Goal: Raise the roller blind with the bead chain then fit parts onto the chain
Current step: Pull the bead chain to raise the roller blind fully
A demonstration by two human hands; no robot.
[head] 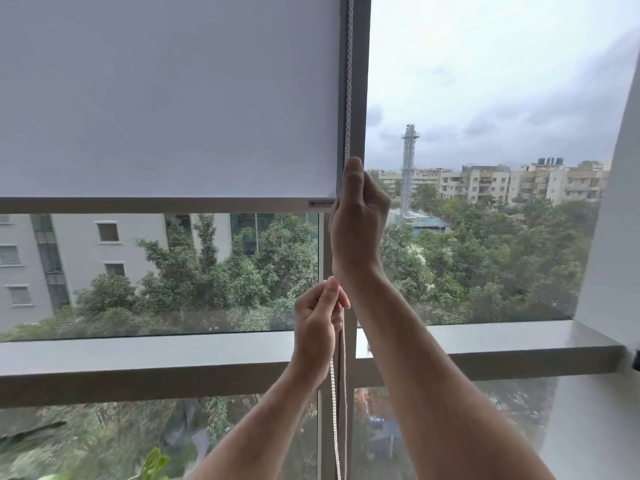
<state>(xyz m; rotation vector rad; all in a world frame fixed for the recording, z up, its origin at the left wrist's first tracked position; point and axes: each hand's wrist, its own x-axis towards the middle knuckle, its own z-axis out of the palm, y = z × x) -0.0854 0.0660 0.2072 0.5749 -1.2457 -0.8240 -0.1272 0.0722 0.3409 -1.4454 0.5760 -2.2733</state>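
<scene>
A pale grey roller blind [166, 98] covers the upper left window pane; its bottom bar [156, 205] hangs a little under halfway down the frame. The white bead chain [348, 81] runs down along the grey window post [360, 64]. My right hand [358, 220] is raised and closed around the chain beside the blind's lower right corner. Below it, my left hand [318, 323] pinches the chain between thumb and fingers. Two strands of the chain hang on downward from my left hand to the bottom edge of the view.
A grey window sill [138, 362] crosses the view below the hands. A white wall [616, 237] stands at the right. Through the glass are trees, buildings and a tower. A green leaf [156, 465] shows at the bottom.
</scene>
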